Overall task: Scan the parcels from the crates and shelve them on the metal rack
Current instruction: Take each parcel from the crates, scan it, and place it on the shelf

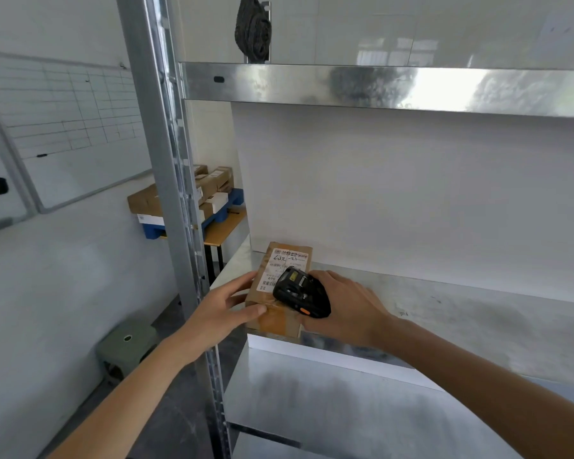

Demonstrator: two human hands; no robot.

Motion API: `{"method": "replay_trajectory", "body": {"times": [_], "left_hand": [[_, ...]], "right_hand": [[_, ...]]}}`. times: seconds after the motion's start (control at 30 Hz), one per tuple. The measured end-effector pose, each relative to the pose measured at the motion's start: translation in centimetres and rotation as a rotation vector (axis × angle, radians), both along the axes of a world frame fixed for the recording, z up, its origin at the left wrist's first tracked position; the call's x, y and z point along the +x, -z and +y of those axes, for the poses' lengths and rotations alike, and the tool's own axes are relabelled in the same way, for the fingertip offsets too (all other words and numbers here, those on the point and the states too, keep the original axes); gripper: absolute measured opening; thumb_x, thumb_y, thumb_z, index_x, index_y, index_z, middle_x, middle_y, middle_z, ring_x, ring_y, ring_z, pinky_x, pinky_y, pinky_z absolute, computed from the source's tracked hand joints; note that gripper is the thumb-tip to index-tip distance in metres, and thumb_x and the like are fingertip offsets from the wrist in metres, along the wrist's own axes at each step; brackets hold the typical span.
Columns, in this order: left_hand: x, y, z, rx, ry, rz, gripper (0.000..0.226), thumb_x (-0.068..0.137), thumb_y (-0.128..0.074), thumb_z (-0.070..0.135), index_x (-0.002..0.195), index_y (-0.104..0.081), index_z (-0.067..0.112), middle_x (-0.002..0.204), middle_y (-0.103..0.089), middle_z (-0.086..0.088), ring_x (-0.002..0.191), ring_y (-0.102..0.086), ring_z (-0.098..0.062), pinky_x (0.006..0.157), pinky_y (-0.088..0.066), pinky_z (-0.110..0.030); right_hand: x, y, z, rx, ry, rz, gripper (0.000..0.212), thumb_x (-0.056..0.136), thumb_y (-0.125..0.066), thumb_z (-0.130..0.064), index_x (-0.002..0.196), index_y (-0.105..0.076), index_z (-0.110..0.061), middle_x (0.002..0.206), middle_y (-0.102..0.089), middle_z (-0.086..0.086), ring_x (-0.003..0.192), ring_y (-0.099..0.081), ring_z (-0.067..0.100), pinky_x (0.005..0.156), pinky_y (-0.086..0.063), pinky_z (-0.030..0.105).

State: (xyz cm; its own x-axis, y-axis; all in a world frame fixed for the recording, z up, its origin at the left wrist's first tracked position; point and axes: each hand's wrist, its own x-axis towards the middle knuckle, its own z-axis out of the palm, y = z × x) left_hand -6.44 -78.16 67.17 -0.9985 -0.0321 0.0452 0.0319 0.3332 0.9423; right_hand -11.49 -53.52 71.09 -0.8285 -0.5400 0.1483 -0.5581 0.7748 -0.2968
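A small brown cardboard parcel (275,313) with a white shipping label lies on the middle shelf of the metal rack (461,313), at its front left corner. My left hand (226,309) touches the parcel's left side and near end, fingers nearly straight and spread. Over the parcel's right half, my right hand (348,309) grips a black handheld scanner (300,293) with an orange button, its head over the label.
The rack's steel upright (176,193) stands just left of the parcel. A dark bundled item (253,28) sits on the upper shelf. Behind, a blue crate (212,213) with several parcels rests on a wooden table. A whiteboard (67,127) leans at left; a green stool (126,346) is on the floor.
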Motion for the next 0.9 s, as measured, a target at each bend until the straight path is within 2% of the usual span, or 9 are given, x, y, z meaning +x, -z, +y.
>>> {"method": "replay_trajectory", "body": {"times": [0.17, 0.23, 0.37, 0.47, 0.57, 0.7, 0.83, 0.9], "left_hand": [[-1.1, 0.0, -0.1, 0.032, 0.004, 0.012, 0.061, 0.087, -0.076, 0.035, 0.135, -0.043, 0.054, 0.123, -0.051, 0.037, 0.113, -0.057, -0.001, 0.073, -0.051, -0.009], [-1.4, -0.1, -0.2, 0.024, 0.006, 0.015, 0.059, 0.089, -0.074, 0.033, 0.135, -0.043, 0.052, 0.121, -0.05, 0.038, 0.109, -0.057, 0.003, 0.07, -0.05, -0.006], [-2.1, 0.0, -0.3, 0.0, -0.001, 0.011, 0.06, 0.089, -0.074, 0.034, 0.136, -0.042, 0.054, 0.12, -0.049, 0.039, 0.109, -0.055, 0.003, 0.08, -0.047, -0.013], [-2.5, 0.0, -0.3, -0.006, 0.009, 0.007, 0.055, 0.091, -0.073, 0.032, 0.129, -0.043, 0.057, 0.123, -0.05, 0.037, 0.111, -0.054, 0.002, 0.079, -0.048, -0.013], [-2.7, -0.1, -0.3, -0.012, 0.006, 0.007, 0.057, 0.091, -0.072, 0.029, 0.134, -0.042, 0.052, 0.123, -0.05, 0.035, 0.116, -0.053, -0.001, 0.079, -0.047, -0.012], [-2.8, -0.3, -0.2, -0.051, 0.0, 0.008, 0.057, 0.093, -0.071, 0.029, 0.136, -0.04, 0.051, 0.124, -0.049, 0.035, 0.125, -0.049, -0.004, 0.084, -0.046, -0.015], [-2.5, -0.5, -0.1, -0.189, -0.019, 0.056, 0.057, 0.095, -0.067, 0.034, 0.14, -0.036, 0.05, 0.131, -0.045, 0.031, 0.129, -0.044, -0.002, 0.108, -0.043, -0.037], [-2.3, -0.7, 0.0, -0.242, -0.026, 0.073, 0.059, 0.096, -0.065, 0.035, 0.145, -0.035, 0.047, 0.135, -0.044, 0.028, 0.131, -0.043, -0.003, 0.11, -0.042, -0.04]], "right_hand": [[-1.3, 0.0, -0.4, 0.005, 0.007, 0.0, 0.074, 0.084, -0.07, -0.062, 0.146, -0.042, -0.033, 0.138, -0.058, -0.011, 0.115, -0.059, 0.016, 0.079, -0.039, 0.028], [-1.7, 0.1, -0.5, -0.002, 0.007, -0.001, 0.073, 0.084, -0.07, -0.062, 0.145, -0.043, -0.033, 0.136, -0.059, -0.011, 0.113, -0.06, 0.016, 0.078, -0.039, 0.028], [-2.3, 0.2, -0.7, 0.0, 0.004, 0.007, 0.073, 0.083, -0.069, -0.063, 0.145, -0.043, -0.033, 0.136, -0.059, -0.011, 0.111, -0.06, 0.014, 0.078, -0.041, 0.028], [-2.6, 0.2, -0.7, -0.004, 0.004, 0.013, 0.072, 0.083, -0.069, -0.064, 0.143, -0.044, -0.033, 0.133, -0.06, -0.012, 0.106, -0.059, 0.012, 0.079, -0.044, 0.028], [-2.8, 0.2, -0.7, -0.002, 0.011, 0.015, 0.071, 0.082, -0.069, -0.064, 0.141, -0.045, -0.034, 0.131, -0.061, -0.013, 0.107, -0.06, 0.013, 0.083, -0.049, 0.032], [-3.0, 0.0, -0.9, 0.007, 0.011, 0.021, 0.072, 0.083, -0.068, -0.064, 0.143, -0.044, -0.033, 0.132, -0.06, -0.013, 0.106, -0.059, 0.012, 0.082, -0.048, 0.031], [-2.9, -0.2, -0.9, 0.018, 0.006, 0.017, 0.073, 0.084, -0.068, -0.065, 0.144, -0.043, -0.032, 0.133, -0.059, -0.011, 0.106, -0.058, 0.013, 0.081, -0.047, 0.031], [-2.7, -0.3, -0.8, 0.023, 0.01, 0.021, 0.074, 0.084, -0.068, -0.066, 0.145, -0.043, -0.031, 0.134, -0.059, -0.01, 0.109, -0.059, 0.015, 0.084, -0.049, 0.032]]}}
